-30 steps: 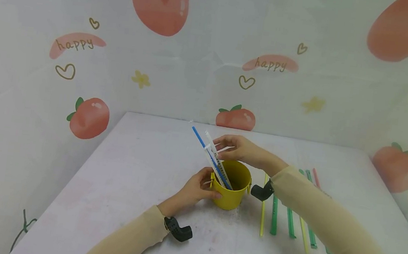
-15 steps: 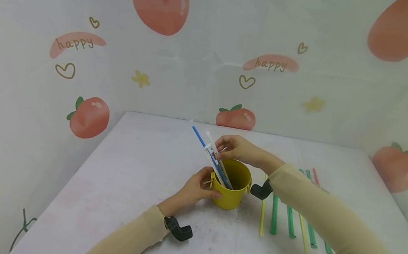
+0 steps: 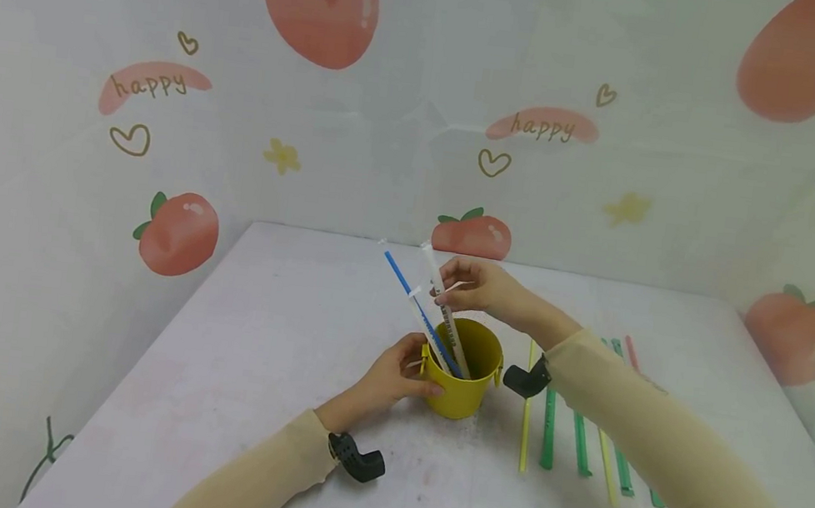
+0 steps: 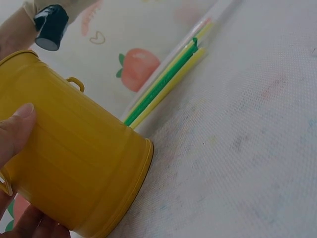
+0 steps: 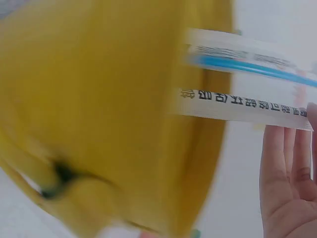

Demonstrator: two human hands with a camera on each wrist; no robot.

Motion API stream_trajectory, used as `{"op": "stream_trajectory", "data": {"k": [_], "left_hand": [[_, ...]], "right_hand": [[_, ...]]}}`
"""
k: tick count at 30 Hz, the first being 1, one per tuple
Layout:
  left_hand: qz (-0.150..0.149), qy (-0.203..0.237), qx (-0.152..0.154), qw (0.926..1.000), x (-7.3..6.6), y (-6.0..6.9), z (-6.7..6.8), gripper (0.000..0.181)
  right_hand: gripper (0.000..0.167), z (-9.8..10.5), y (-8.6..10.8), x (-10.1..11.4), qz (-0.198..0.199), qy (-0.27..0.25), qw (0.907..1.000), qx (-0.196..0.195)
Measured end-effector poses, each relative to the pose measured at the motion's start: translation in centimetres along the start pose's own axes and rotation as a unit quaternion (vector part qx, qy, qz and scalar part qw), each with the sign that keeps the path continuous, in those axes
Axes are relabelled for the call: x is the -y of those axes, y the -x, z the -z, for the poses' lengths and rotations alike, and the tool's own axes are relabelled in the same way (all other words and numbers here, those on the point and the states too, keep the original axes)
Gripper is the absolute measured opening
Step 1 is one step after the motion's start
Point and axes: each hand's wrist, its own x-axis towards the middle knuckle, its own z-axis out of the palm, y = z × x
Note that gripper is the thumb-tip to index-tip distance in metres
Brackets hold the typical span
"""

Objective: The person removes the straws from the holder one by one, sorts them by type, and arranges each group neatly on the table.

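Observation:
A small yellow bucket (image 3: 455, 395) stands on the table, its side filling much of the left wrist view (image 4: 74, 148). My left hand (image 3: 393, 376) grips its left side, thumb on the front wall. Leaning in the bucket are a blue straw (image 3: 396, 271) in a clear wrapper and a white paper-wrapped straw (image 3: 449, 326) with dark print. My right hand (image 3: 475, 287), above the rim, pinches the white straw near its upper part. In the right wrist view the printed wrapper (image 5: 247, 106) reaches from the bucket to my fingertips.
Right of the bucket, several straws lie roughly side by side: a yellow one (image 3: 525, 435), green ones (image 3: 548, 438) and a pink one (image 3: 632, 352), partly under my right forearm. A printed cloth wall (image 3: 388, 160) stands behind the table.
The white straw has swung more upright, away from the blue one, its top shifting right. My right hand has moved slightly up and right with it. My left hand and the bucket are unmoved.

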Motion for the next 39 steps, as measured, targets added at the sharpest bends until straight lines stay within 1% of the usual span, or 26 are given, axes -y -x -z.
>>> {"op": "stream_trajectory", "data": {"k": [3, 6, 9, 11, 14, 17, 20, 24, 26, 28, 30, 31, 35, 39], "left_hand": [[0.001, 0.001, -0.001, 1.0000, 0.1, 0.0, 0.0, 0.070], [0.000, 0.000, 0.000, 1.0000, 0.2, 0.0, -0.1, 0.070], [-0.003, 0.000, 0.001, 1.0000, 0.1, 0.1, -0.1, 0.070], [-0.006, 0.001, 0.000, 1.0000, 0.1, 0.2, -0.1, 0.070], [-0.007, 0.000, -0.001, 1.0000, 0.0, 0.2, -0.2, 0.070], [-0.008, -0.002, 0.000, 1.0000, 0.0, 0.3, -0.2, 0.070], [-0.010, -0.001, 0.001, 1.0000, 0.0, 0.2, -0.2, 0.070], [-0.010, 0.000, -0.002, 0.9999, 0.0, 0.2, -0.2, 0.070], [-0.008, 0.001, -0.003, 1.0000, 0.0, 0.2, -0.2, 0.071], [-0.007, 0.001, -0.002, 1.0000, -0.1, 0.2, -0.2, 0.070], [-0.006, 0.002, -0.002, 1.0000, -0.1, 0.3, -0.2, 0.070], [-0.006, 0.002, -0.002, 1.0000, -0.1, 0.3, -0.2, 0.070], [-0.008, 0.000, -0.003, 1.0000, 0.0, 0.3, -0.2, 0.069], [-0.005, 0.002, -0.006, 1.0000, 0.0, 0.3, -0.2, 0.068]], "right_hand": [[0.021, 0.9, 0.2, 0.7, 0.029, -0.032, 0.9989, -0.018], [0.020, 2.0, 0.5, 1.5, 0.050, -0.058, 0.9961, -0.045], [0.019, 3.4, 1.0, 2.4, 0.069, -0.116, 0.9877, -0.079], [0.020, 4.3, 1.5, 3.1, 0.091, -0.163, 0.9774, -0.100], [0.020, 5.7, 2.5, 4.2, 0.131, -0.230, 0.9561, -0.125], [0.021, 6.9, 3.5, 4.9, 0.161, -0.275, 0.9363, -0.148], [0.023, 8.0, 4.5, 5.4, 0.168, -0.282, 0.9275, -0.179], [0.029, 9.4, 6.0, 5.5, 0.164, -0.262, 0.9257, -0.218], [0.031, 10.1, 6.8, 5.3, 0.168, -0.268, 0.9211, -0.227], [0.032, 10.8, 7.6, 4.8, 0.174, -0.285, 0.9138, -0.231], [0.034, 11.3, 8.4, 4.2, 0.175, -0.294, 0.9096, -0.236], [0.034, 11.5, 8.8, 3.8, 0.174, -0.294, 0.9088, -0.239], [0.035, 12.3, 10.2, 2.1, 0.167, -0.285, 0.9110, -0.247], [0.036, 13.1, 11.4, 0.1, 0.141, -0.292, 0.9091, -0.261]]}}
